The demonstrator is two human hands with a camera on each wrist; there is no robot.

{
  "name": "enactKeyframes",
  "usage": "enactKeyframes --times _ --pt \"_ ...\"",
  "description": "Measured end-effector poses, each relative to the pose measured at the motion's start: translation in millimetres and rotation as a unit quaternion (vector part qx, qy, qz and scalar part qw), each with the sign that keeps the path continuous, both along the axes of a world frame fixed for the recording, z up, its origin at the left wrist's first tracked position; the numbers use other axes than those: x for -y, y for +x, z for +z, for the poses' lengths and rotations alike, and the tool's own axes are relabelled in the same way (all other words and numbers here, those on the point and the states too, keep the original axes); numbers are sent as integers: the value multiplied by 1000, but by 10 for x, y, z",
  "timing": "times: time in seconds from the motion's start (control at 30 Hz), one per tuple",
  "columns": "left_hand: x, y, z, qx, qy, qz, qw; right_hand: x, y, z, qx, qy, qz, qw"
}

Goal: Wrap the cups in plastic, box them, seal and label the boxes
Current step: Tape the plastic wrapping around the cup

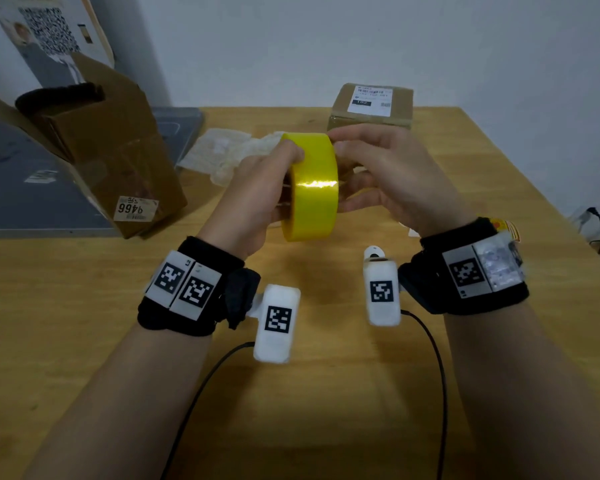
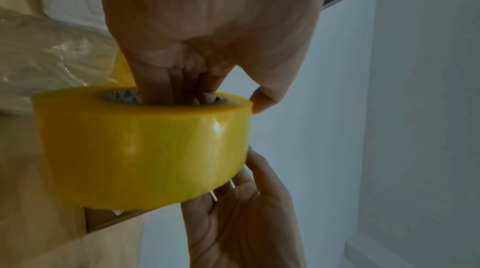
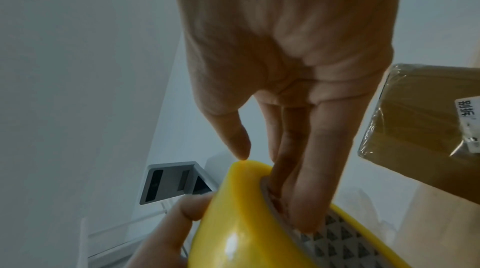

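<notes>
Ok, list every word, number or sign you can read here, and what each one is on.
"9466", upside down: sticker on the open carton.
"102": shipping label on the sealed box; its other print is too small.
"别拆": white sticker on that box.
Poster: QR code only, text blurred.

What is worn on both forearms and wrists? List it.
Bare forearms, no sleeves. Each wrist carries a black fabric band: left wristband, right wristband, both bearing white plates with black square markers. A white camera block with marker hangs from each, trailing a black cable.
</notes>
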State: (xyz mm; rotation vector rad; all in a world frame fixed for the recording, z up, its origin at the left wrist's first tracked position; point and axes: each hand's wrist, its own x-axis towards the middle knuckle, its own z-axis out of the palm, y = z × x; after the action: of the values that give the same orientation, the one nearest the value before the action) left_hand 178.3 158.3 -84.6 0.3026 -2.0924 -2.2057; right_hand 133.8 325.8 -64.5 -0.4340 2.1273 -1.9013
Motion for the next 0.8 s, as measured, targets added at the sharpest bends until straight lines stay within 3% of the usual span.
enactKeyframes --times 0.2,0.4,0.6,0.8 --pt "2 29 25 6 -2 4 1000 75 38 -50 -24 11 4 1000" --pt "54 13 30 7 27 13 1000 -10 18 -61 -39 -5 88 995" --pt "125 11 30 -4 53 -22 998 11 25 -47 -139 35 54 988" --pt "141 -7 30 12 121 -41 992 -19 41 -20 -154 57 32 986"
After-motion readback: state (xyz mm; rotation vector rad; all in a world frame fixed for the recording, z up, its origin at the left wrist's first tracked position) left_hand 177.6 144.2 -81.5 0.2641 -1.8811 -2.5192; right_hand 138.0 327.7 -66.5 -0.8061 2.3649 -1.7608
